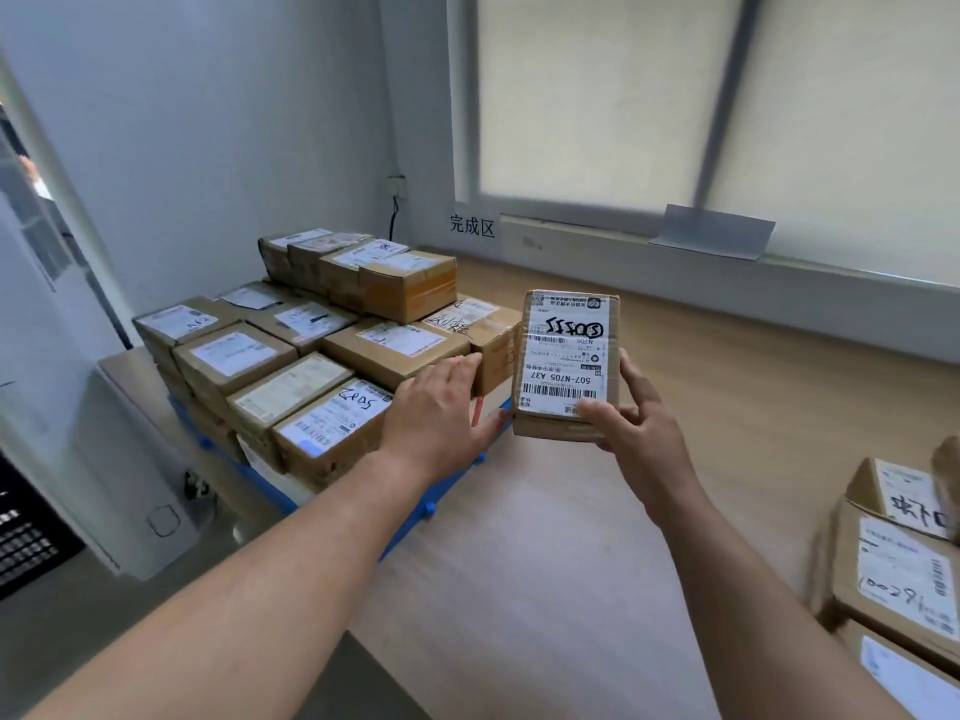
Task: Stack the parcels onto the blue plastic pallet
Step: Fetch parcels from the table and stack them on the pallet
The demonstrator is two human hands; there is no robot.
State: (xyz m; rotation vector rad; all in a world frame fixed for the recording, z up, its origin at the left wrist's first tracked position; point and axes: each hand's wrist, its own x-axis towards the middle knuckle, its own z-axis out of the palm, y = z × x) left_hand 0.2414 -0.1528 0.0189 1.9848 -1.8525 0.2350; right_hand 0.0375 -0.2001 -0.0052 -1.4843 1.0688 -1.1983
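**Parcel in hand, ready to place**

The right hand (639, 423) grips 1 parcel (566, 356) by its near end, thumb and fingers clamped on it, held up just right of the blue pallet (410, 517). The left hand (436, 407), fingers straight and together, touches a box (496, 356) at the pallet's right edge. The next move, I judge, is to carry the parcel left and set it squarely on the stack (311, 345).

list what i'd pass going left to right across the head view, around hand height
white unit → stacked parcels on the blue pallet → left hand → held parcel → right hand → waiting parcels at the right edge
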